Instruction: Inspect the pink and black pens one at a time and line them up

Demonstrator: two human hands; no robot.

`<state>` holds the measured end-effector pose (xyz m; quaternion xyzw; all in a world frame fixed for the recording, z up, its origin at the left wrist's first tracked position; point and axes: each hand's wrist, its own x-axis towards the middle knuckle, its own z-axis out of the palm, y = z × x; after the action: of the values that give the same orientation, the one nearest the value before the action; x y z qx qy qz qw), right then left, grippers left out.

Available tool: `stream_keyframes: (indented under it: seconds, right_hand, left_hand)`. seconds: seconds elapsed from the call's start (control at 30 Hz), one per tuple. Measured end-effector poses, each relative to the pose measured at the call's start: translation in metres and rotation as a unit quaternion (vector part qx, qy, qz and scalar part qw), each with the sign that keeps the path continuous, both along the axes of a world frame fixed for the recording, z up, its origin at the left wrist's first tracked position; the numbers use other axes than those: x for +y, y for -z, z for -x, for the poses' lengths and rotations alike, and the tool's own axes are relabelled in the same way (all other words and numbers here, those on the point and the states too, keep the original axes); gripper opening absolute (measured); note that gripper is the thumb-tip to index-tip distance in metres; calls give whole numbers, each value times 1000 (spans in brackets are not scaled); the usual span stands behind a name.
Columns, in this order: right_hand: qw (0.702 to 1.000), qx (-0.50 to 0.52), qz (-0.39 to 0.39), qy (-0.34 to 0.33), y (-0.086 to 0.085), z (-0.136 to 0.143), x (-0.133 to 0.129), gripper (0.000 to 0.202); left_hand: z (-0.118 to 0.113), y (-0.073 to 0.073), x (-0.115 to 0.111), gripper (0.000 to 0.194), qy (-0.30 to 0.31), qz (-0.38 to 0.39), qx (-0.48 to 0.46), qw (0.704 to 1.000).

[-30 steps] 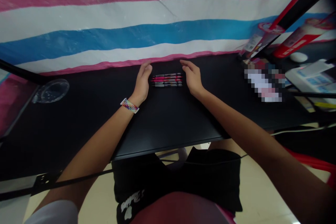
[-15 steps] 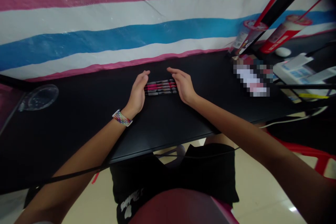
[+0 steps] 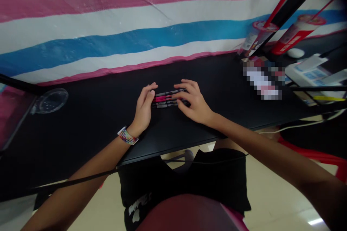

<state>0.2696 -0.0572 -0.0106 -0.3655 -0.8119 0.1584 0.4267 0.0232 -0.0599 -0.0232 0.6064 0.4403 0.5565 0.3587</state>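
Several pens [image 3: 164,100] lie side by side on the black table [image 3: 108,94], one with a bright pink barrel and the others dark and grey. Against their left ends stands my left hand [image 3: 144,106], on edge, its fingers stretched forward and not wrapped round anything. My right hand [image 3: 193,101] is over the right ends, palm down with fingers apart, and its fingertips rest on or just above the pens. Those right ends are partly hidden under the fingers. A multicoloured woven band [image 3: 127,136] circles my left wrist.
A clear plastic lid or cup [image 3: 51,101] lies at the left. On the right stand two drink cups [image 3: 261,30] with straws, a white rounded object [image 3: 295,53] and a white power strip [image 3: 309,70]. A striped plastic sheet [image 3: 135,36] hangs behind the table.
My right hand has turned from on edge at the pens' right ends to palm down over them, fingers spreading. My left hand stays at the left ends. The view has shifted slightly.
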Motion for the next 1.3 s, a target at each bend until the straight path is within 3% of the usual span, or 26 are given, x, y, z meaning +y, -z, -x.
stream_keyframes:
  seconds: [0.17,0.3,0.43,0.57,0.63,0.73,0.83,0.9,1.03,1.13,1.3]
  right_hand:
    - [979,-151,-110,-79,-9,-8,-24,22]
    - [972,-169,-139,-84,-11,-9,-31,26]
    - [970,-169,-143,-102,-14,-8,-31,20]
    - [981,-113,-118,-102,-21,-6,-16,21]
    - [991,-56,-102,-67,-24,-5,0,23]
    - [999,12,-40,-25,-29,-1,35,18]
    - [984,134,112,-19,-32,5,71,20]
    - [947,230,224,-32,-31,7,89,31]
    - [888,306,339,-61,-25,5,104,38]
    - [869,313,379,-64,-18,0,102,39]
    - [871,331,358,-64,-11,-2,102,43]
  left_hand:
    - [13,-1,9,41,-53,14,17,998]
    - [19,-5,12,32,-63,12,6,998]
    - [18,-22,3,27,-40,5,63,997]
    - [17,-47,-3,38,46,-50,226,972]
    - [17,-57,2,31,85,-88,294,948]
    - [15,-64,20,22,48,-106,280,953]
    - [14,-59,42,19,-8,-123,220,968]
    - [15,-53,54,18,-20,-128,201,971]
    - [18,-38,65,18,-34,-136,192,971]
    - [19,-28,65,18,-47,-132,187,972]
    - [21,-19,65,21,-14,-93,169,981]
